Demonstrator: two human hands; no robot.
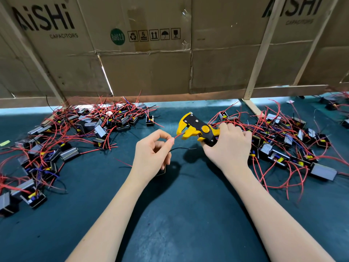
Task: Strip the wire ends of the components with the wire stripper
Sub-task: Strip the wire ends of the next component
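Cardboard boxes wall the back of the dark counter, with piles of red-wired components to the left and right. The right hand grips the yellow wire stripper; the left hand pinches a red wire whose end reaches the stripper's jaws.

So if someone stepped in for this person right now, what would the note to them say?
Left hand pinches a red wire, its tip at the open mouth of the wire stripper. Right hand grips the stripper's handles. This wire's component is mostly hidden under the left hand. Piles of components lie to the left and right; which pile is finished I cannot tell. Next: feed the tip in and squeeze.
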